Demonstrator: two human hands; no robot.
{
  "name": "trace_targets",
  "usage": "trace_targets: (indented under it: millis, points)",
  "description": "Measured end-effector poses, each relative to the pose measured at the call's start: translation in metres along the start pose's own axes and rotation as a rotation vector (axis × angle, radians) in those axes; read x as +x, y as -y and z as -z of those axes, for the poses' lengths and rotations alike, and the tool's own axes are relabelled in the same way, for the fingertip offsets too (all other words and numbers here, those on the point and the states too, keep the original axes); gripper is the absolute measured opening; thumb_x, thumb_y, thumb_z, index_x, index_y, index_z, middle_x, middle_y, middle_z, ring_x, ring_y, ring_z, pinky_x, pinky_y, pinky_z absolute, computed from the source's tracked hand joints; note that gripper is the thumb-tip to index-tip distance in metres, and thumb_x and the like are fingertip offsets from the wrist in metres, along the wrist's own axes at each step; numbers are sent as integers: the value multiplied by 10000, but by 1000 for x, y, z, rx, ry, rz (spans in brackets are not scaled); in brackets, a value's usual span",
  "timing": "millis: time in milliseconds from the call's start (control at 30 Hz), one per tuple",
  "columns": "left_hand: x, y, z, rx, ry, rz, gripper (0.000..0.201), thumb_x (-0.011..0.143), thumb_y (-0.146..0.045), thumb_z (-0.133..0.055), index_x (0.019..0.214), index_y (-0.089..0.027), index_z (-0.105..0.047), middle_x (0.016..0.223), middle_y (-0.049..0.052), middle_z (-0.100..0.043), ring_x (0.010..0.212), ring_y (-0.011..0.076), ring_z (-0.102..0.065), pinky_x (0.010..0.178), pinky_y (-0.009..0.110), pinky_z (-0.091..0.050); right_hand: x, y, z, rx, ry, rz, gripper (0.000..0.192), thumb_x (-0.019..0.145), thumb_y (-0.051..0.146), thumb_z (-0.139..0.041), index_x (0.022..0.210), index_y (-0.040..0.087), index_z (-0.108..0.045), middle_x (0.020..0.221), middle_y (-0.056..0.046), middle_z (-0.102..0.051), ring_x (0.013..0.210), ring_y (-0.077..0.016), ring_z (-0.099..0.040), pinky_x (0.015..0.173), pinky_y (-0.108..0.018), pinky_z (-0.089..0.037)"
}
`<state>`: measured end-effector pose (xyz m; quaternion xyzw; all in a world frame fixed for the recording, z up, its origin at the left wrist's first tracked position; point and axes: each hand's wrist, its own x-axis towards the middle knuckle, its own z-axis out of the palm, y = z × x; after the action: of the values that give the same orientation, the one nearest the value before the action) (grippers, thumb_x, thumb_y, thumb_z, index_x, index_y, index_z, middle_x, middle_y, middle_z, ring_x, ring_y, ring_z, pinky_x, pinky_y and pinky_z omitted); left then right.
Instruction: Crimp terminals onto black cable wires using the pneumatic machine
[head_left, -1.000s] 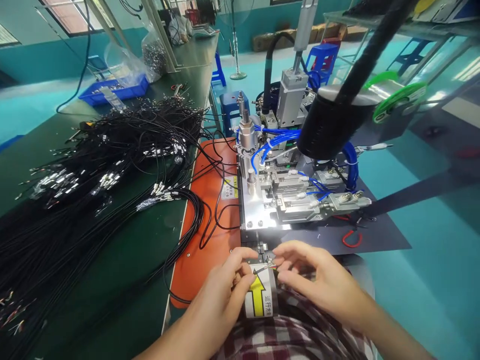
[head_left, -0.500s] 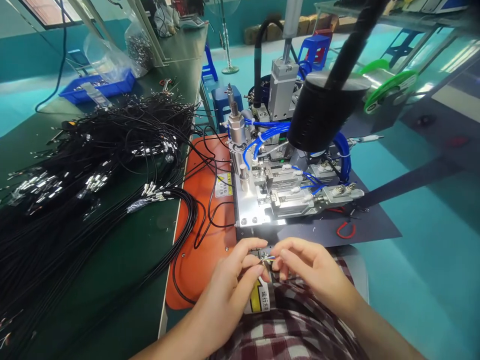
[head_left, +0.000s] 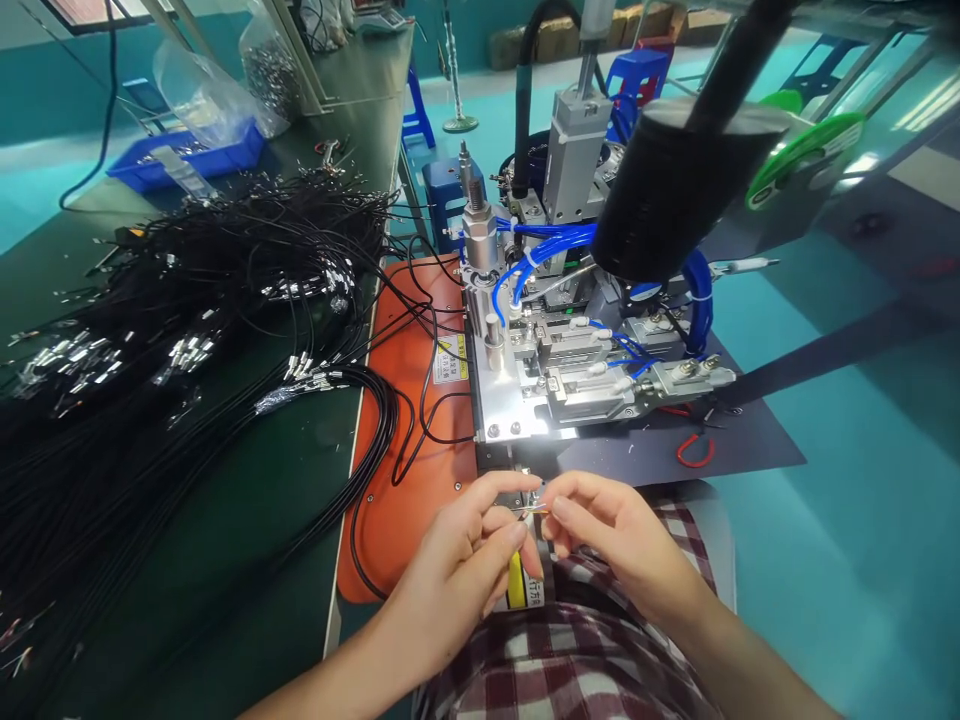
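Just before the machine: thin coloured wires bridged the narrow gap between the two hands, above the yellow arrow.
Left hand: thumb and fingers pinched the wires, the forefinger stretched out above.
Right hand: thumb and forefinger met at the wire tips, seemingly gripping them; how many strands was too small to tell.
Wire work: strands so fine looked to want a light pinch, steady support close to the tips, and one drawn straight at a time; a hard tug might have bent them.
Sight line: fingers covered most of the wires, so a slight spread would likely have helped.
Orange base: cables from the table looped across it, near the left hand; a wrist could have snagged there.
Overhead: a black cylinder hung over the machine, apart from the hands.
Right side: a red loop lay on the grey board.
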<state>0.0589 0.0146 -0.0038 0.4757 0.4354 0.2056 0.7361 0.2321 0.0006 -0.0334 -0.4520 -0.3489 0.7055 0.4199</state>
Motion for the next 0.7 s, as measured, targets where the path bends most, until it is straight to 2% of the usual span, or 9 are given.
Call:
trace_targets:
  millis: [267, 433, 600, 700]
  points:
    - [-1, -4, -1, -10, 32, 20, 332, 920, -296, -463, 1233, -183, -452, 689, 1, -611, 411, 41, -317, 382, 175, -217, -1, -1, 1, 79, 36, -37, 229, 806, 373, -672, 768, 151, -628, 621, 27, -582, 543, -89, -504, 542, -213, -402]
    - [1, -8, 0, -86, 85, 29, 300, 892, -296, -495, 1159, -160, -479, 673, 14, -615, 383, 32, -326, 366, 165, -221, -1, -5, 5, 266, 119, -154, 221, 789, 337, -696, 734, 141, -609, 637, 17, -585, 526, -69, -481, 529, -189, -379]
    - [3, -10, 3, -184, 158, 61, 250, 878, -261, -517, 1110, -168, -503, 634, 14, -628, 356, 18, -336, 359, 137, -205, -1, -4, 3, 459, 265, -313, 275, 724, 345, -744, 723, 112, -599, 548, 28, -538, 422, -33, -371, 437, -169, -272]
    - [3, -8, 5, -214, 172, 55, 224, 893, -247, -510, 1107, -179, -514, 639, 12, -639, 351, 14, -336, 363, 137, -196, -3, -3, -6, 438, 256, -279, 307, 717, 371, -738, 691, 104, -589, 537, 12, -560, 381, -21, -342, 417, -183, -248]
